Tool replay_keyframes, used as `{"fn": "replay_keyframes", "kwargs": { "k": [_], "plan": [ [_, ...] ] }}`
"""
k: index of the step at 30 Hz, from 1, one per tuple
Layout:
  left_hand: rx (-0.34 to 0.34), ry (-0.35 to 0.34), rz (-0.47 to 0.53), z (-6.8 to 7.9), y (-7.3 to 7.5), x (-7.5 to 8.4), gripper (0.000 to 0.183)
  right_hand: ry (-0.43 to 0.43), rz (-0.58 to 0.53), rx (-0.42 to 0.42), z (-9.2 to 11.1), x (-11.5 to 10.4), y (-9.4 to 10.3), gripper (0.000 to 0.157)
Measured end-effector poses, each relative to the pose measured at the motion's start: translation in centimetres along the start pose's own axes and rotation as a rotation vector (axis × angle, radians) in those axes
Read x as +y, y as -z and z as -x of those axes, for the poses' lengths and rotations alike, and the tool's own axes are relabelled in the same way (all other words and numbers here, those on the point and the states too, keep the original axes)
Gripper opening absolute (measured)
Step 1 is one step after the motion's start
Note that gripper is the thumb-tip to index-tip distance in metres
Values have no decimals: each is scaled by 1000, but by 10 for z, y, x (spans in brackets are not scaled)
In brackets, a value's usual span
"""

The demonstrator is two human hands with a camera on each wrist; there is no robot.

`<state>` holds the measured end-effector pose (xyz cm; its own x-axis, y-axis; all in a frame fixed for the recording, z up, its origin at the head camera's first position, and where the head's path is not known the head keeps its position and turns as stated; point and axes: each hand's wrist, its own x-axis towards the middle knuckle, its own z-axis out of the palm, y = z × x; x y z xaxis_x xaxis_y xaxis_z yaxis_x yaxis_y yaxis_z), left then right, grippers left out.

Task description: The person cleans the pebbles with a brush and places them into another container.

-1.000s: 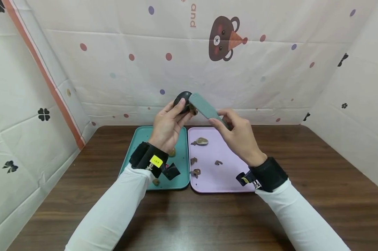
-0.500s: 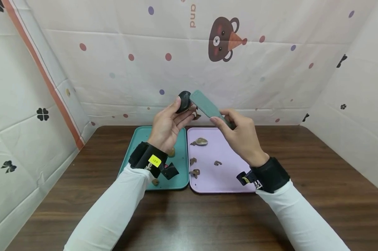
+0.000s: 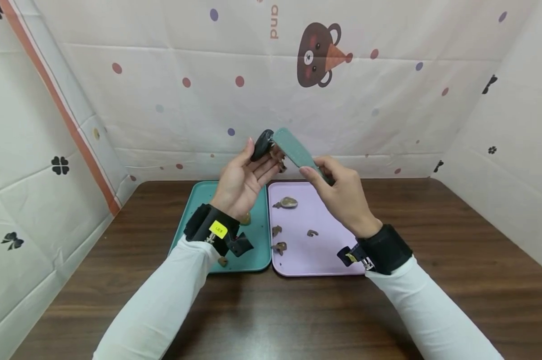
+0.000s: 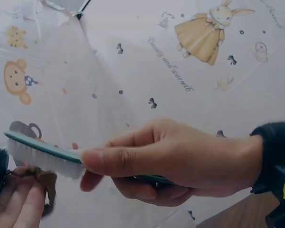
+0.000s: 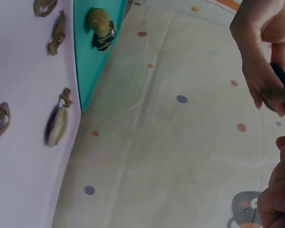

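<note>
My left hand [image 3: 238, 182] holds a dark, shiny oval shell [image 3: 262, 145] up above the trays, between thumb and fingers, palm turned upward. A brown, crumpled strip [image 4: 46, 183] hangs at its fingertips beside the shell. My right hand [image 3: 348, 195] grips the handle of a green brush [image 3: 293, 149] with white bristles [image 4: 47, 159]. In the left wrist view the bristles face down, close over the strip and the left fingers [image 4: 23, 204]. The brush's flat back faces the head view and hides part of the strip.
A teal tray [image 3: 202, 197] and a lilac tray [image 3: 325, 265] lie side by side on the wooden table [image 3: 262, 315]. Brown scraps [image 3: 280, 247] and a pale oval piece [image 3: 289, 202] rest on the lilac one. A yellowish lump [image 5: 99, 21] sits on the teal tray.
The shell has turned from its broad face to a narrower side view. My left fingers have spread straighter, showing more palm. The brush has risen slightly.
</note>
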<state>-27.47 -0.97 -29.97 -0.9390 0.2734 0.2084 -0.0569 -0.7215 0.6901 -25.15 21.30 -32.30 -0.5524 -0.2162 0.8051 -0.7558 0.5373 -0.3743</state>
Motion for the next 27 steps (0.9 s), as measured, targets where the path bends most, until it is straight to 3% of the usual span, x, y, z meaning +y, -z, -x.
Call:
{"fn": "replay_keyframes", "kwargs": {
  "k": [5,10,19,22,27],
  "plan": [
    [-3,31,43,1,-1,-1,53,-3,-26,1,0,-3,0,22],
    [-52,63,27,1,-2,-3,50,-20,-39,-17,-1,-1,-1,22],
    [-178,72,-160,1,1,-1,53,-73,-71,-31,-2,2,-1,22],
    [-181,79,-174,0,0,-1,54,-92,-101,-30,-2,2,-1,20],
    [-134,81,-113,-1,-2,-1,55,-146,-168,-41,-2,0,-1,19]
  ]
}}
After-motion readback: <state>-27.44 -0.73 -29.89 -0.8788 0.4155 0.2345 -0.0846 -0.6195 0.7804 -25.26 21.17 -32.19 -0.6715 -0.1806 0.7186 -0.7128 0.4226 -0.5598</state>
